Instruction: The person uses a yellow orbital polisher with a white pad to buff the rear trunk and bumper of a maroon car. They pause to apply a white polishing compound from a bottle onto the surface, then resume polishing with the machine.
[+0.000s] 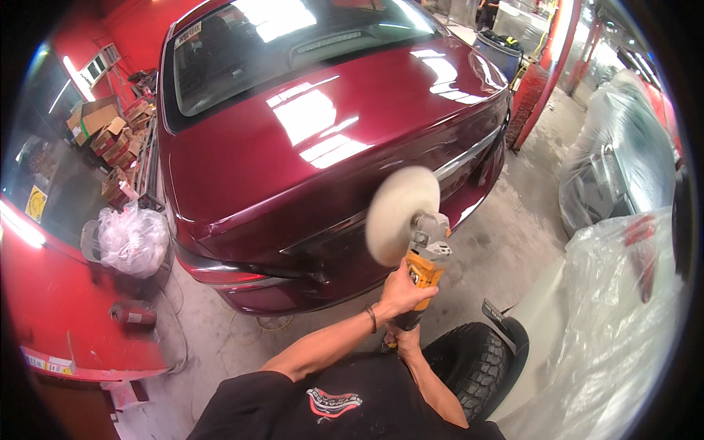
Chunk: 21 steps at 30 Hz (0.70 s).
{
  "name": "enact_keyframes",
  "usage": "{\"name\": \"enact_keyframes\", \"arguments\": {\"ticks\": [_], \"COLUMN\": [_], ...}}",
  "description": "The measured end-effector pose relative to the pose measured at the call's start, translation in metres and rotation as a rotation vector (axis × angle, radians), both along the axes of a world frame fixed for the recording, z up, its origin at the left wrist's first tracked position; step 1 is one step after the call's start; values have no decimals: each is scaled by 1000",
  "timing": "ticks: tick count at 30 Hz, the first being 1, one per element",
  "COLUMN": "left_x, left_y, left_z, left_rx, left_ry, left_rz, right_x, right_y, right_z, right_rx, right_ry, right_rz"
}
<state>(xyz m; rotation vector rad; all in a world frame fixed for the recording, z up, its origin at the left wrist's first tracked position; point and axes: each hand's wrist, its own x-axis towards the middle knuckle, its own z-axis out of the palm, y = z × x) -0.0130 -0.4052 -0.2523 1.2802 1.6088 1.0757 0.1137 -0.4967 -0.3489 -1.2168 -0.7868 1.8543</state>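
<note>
I hold a yellow and black polisher [427,268] with both hands, its large round white pad [400,216] tilted up on edge. My left hand [405,290] is wrapped round the yellow body, just below the grey head. Lower down, my right hand [405,339] is closed round the black rear end. Beyond the pad is the back of a dark red car [235,183], with glossy paint and bright light reflections on the trunk lid. The pad overlaps the rear panel in view; whether it touches the paint I cannot tell.
A tyre [480,363] and a plastic-draped white vehicle [587,352] stand close at my right. Another wrapped vehicle [616,169] is farther right. On the left are a plastic-bagged bin [132,238], a red canister [133,315] and cardboard boxes [99,117]. Hoses lie on the floor.
</note>
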Motion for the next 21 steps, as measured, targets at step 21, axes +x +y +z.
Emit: {"name": "enact_keyframes", "arguments": {"ticks": [21], "left_x": [-37], "left_y": [-107], "left_z": [1], "left_rx": [156], "left_ry": [-280], "left_rz": [301], "right_x": [2], "right_y": [26], "right_z": [7], "right_rx": [402], "right_ry": [-209], "right_rz": [617]}}
